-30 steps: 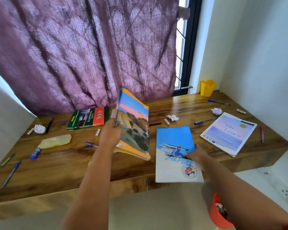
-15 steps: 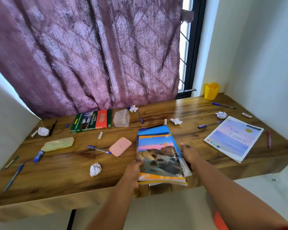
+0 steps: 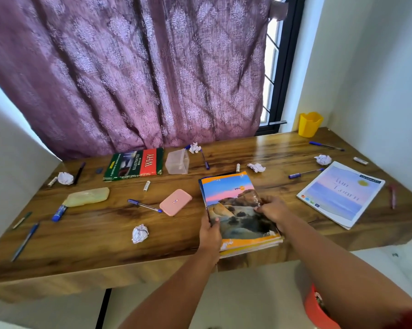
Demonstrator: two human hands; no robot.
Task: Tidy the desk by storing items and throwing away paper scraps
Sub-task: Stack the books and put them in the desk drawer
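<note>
Book stack (image 3: pixel 233 205) flat on desk (image 3: pixel 105 233), rock-landscape cover on top, orange edges. Left hand (image 3: pixel 209 236) grips its left edge. Right hand (image 3: pixel 272 208) curls over its right edge.

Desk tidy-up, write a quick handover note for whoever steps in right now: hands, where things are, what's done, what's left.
Left hand grips the left edge of the book stack; right hand rests on its cover, fingers curled at the right edge.
Stack lies at the front edge of the desk, slightly overhanging.
Done: books stacked at the front edge.
Left: green book and pastel book lie apart. Crumpled paper balls remain scattered; orange bin sits below right. Pens lie loose; yellow cup stands at the back right corner. Pink case and clear box not stored.
</note>
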